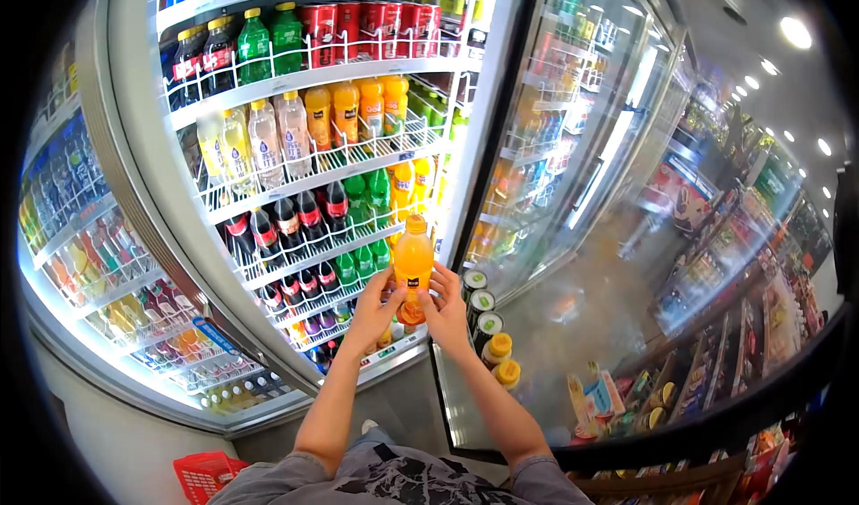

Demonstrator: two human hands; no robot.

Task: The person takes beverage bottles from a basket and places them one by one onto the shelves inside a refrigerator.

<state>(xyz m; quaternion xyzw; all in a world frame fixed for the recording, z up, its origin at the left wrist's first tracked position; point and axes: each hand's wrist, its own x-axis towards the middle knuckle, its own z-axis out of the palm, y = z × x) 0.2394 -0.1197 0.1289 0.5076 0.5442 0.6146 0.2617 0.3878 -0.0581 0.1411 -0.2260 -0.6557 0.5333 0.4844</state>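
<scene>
An orange juice bottle (413, 256) with an orange cap and a dark label stands upright between my two hands, in front of the open fridge. My left hand (374, 311) grips its lower left side, thumb across the front. From the other side my right hand (446, 310) closes on it, thumb also at the front. The backs of the fingers partly hide behind the bottle. Beyond it are wire shelves with more orange juice bottles (347, 111), dark cola bottles (286, 221) and green bottles (356, 203).
The fridge's glass door (537, 183) stands open on my right. Beside it are several cans (481, 301) and yellow-capped bottles (497, 347). A second fridge (98, 263) is at left, a red basket (204, 475) low at left, and stocked store shelves (716, 344) at right.
</scene>
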